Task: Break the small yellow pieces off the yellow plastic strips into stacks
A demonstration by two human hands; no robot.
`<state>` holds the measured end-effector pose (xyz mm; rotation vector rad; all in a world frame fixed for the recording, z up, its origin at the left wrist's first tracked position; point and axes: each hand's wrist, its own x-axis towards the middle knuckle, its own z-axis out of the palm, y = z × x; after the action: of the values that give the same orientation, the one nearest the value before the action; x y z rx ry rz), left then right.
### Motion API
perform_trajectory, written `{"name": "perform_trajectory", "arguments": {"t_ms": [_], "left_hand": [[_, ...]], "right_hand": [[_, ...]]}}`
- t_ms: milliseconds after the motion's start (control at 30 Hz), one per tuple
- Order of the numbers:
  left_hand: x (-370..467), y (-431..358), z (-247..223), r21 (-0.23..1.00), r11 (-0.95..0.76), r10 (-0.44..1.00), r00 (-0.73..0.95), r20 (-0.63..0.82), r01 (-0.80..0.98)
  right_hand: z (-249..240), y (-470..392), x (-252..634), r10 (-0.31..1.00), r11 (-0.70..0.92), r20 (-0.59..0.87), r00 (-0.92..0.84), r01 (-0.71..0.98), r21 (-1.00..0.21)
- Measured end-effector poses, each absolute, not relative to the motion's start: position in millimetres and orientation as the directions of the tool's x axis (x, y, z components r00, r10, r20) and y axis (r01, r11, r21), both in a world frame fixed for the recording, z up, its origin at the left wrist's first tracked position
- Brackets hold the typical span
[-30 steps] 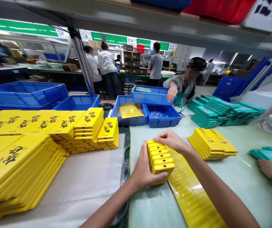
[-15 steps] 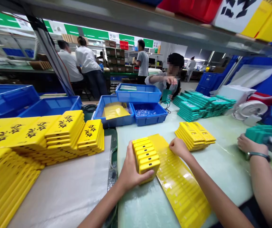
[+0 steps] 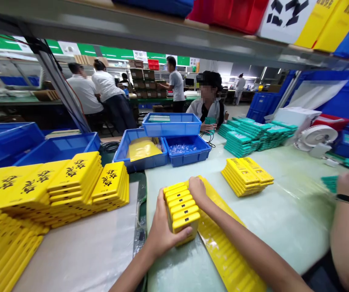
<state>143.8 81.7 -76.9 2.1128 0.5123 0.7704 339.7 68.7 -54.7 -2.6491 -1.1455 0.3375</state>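
Observation:
My left hand (image 3: 161,229) is wrapped round a row of several flat yellow power banks (image 3: 183,209), standing on edge with small dark ports facing up toward me. Its thumb presses the near end of the row. Closed at the row's far right side is my right hand (image 3: 198,190), its fingertips turned away, so whatever they pinch is hidden. Under my right forearm lies a long glossy yellow sheet (image 3: 226,253) marked with repeated strips. To its right sits a small stack of yellow power banks (image 3: 244,174).
Piled yellow power banks (image 3: 71,172) fill the left side. Behind stand blue bins (image 3: 186,156), one holding small clear pieces. Teal packs (image 3: 243,140) and a white fan (image 3: 319,138) are at back right. A co-worker's arm (image 3: 347,227) reaches in at right; another person sits opposite.
My right hand has moved left from the far right edge of the yellow sheet to the row of power banks. The left hand keeps its hold. The person opposite has lowered an arm.

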Motion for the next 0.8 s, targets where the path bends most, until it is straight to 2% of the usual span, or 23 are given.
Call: {"name": "perform_trajectory", "arguments": {"t_ms": [300, 533, 800], "left_hand": [[142.7, 80.9, -75.6, 0.788, -0.606, 0.586, 0.729, 0.354, 0.104], [141.1, 83.7, -81.0, 0.761, -0.638, 0.596, 0.701, 0.391, 0.117], [139.6, 82.7, -81.5, 0.780, -0.610, 0.609, 0.712, 0.350, 0.138]], "right_hand": [[-51.2, 64.7, 361.8, 0.720, -0.689, -0.143, 0.679, 0.679, -0.252], [-52.2, 74.7, 335.6, 0.720, -0.693, -0.158, 0.675, 0.688, -0.216], [-46.3, 80.5, 332.3, 0.735, -0.677, -0.172, 0.656, 0.719, -0.155]]}}
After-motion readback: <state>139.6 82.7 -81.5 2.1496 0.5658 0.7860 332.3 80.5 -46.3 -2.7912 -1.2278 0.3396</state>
